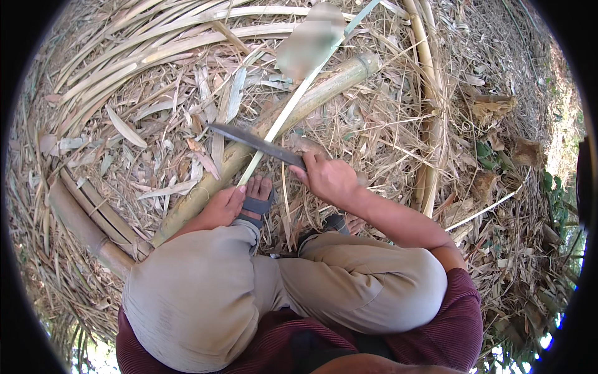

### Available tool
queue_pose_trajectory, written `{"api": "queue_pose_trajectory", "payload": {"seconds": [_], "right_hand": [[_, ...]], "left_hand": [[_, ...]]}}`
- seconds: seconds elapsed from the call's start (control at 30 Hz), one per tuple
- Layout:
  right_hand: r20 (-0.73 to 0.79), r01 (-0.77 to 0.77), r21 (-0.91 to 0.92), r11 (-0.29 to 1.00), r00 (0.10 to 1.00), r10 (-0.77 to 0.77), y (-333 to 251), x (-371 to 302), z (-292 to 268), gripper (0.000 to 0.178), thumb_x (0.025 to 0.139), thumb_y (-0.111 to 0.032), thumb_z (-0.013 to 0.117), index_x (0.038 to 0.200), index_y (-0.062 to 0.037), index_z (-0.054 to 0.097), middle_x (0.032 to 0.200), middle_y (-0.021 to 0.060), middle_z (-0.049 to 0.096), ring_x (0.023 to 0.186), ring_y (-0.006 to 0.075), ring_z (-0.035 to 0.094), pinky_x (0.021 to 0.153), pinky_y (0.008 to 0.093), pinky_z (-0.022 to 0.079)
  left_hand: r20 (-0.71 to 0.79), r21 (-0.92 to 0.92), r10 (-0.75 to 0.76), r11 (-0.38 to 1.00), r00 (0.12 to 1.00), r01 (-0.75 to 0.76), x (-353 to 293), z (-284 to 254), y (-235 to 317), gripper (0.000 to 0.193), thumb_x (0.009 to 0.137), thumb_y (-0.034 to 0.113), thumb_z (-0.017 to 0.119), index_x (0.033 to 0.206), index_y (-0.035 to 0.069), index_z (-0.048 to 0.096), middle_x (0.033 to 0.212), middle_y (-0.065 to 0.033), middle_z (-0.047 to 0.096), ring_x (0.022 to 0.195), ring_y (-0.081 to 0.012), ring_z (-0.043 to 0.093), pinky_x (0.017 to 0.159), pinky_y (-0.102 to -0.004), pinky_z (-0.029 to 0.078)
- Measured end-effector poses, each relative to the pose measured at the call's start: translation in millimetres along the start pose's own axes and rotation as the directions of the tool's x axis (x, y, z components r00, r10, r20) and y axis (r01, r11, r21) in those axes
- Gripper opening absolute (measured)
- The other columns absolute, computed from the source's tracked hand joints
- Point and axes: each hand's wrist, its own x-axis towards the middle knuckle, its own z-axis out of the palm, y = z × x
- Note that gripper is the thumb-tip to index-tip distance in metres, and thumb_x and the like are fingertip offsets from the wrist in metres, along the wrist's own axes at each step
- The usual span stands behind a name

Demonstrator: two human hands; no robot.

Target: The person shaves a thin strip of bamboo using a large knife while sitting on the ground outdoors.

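Note:
My right hand (330, 179) is closed round the handle of a long dark-bladed knife (249, 138). The blade points left and lies across a pale split bamboo strip (289, 107); I cannot tell how firmly it touches. My left hand (225, 204) grips the near end of that strip, beside my sandaled left foot (256, 198). From there the strip slants away to the far right, past the top edge. Beneath strip and blade a thick bamboo pole (311, 103) lies diagonally on the ground.
Long split bamboo strips (168, 47) pile up at the far left. More poles lie at the left (84, 218) and upright in view at the right (430, 112). Dry leaves and shavings (162, 124) cover the ground. A blurred patch (310, 43) hides something at the top.

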Motion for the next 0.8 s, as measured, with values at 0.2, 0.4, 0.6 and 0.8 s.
{"api": "queue_pose_trajectory", "payload": {"seconds": [0.2,0.4,0.6,0.8], "right_hand": [[-0.041,0.220,-0.113,0.969,0.973,-0.225,-2,0,28,0.053,0.100,-0.054,0.045,0.099,-0.0024,0.054,0.071,0.0152,0.064,0.044,0.0261,0.060,0.035,0.0388,0.045],[0.211,-0.265,-0.128,0.956,0.934,0.287,66,29,5,0.059,0.104,-0.057,0.026,0.108,-0.0032,0.050,0.069,0.0114,0.065,0.046,0.0236,0.061,0.034,0.0363,0.047],[0.174,-0.251,-0.028,0.967,0.952,0.252,43,31,-1,0.057,0.104,-0.055,0.025,0.105,-0.0045,0.051,0.066,0.0099,0.061,0.044,0.0222,0.056,0.034,0.0365,0.047],[0.156,0.032,-0.220,0.975,0.988,0.003,36,28,11,0.056,0.105,-0.054,0.025,0.107,-0.0044,0.050,0.064,0.0071,0.059,0.042,0.0168,0.054,0.029,0.0308,0.042]], "left_hand": [[0.083,-0.157,-0.150,0.974,0.985,0.162,3,3,6,0.040,0.108,0.035,0.040,0.079,0.007,0.047,0.063,0.0025,0.041,0.051,-0.0079,0.033,0.047,-0.0264,0.029],[-0.095,-0.056,0.024,0.998,0.995,-0.030,3,13,5,0.045,0.107,0.035,0.041,0.091,-0.003,0.056,0.071,-0.0092,0.058,0.060,-0.0176,0.053,0.058,-0.0361,0.045],[-0.112,0.322,0.168,0.938,0.979,-0.124,6,1,0,0.046,0.106,0.034,0.042,0.088,-0.005,0.058,0.071,-0.0137,0.059,0.064,-0.0218,0.055,0.065,-0.0386,0.047],[-0.078,0.122,0.015,0.992,0.997,-0.005,3,8,23,0.046,0.106,0.035,0.041,0.091,-0.006,0.059,0.073,-0.0201,0.059,0.065,-0.0273,0.056,0.067,-0.0417,0.047]]}}
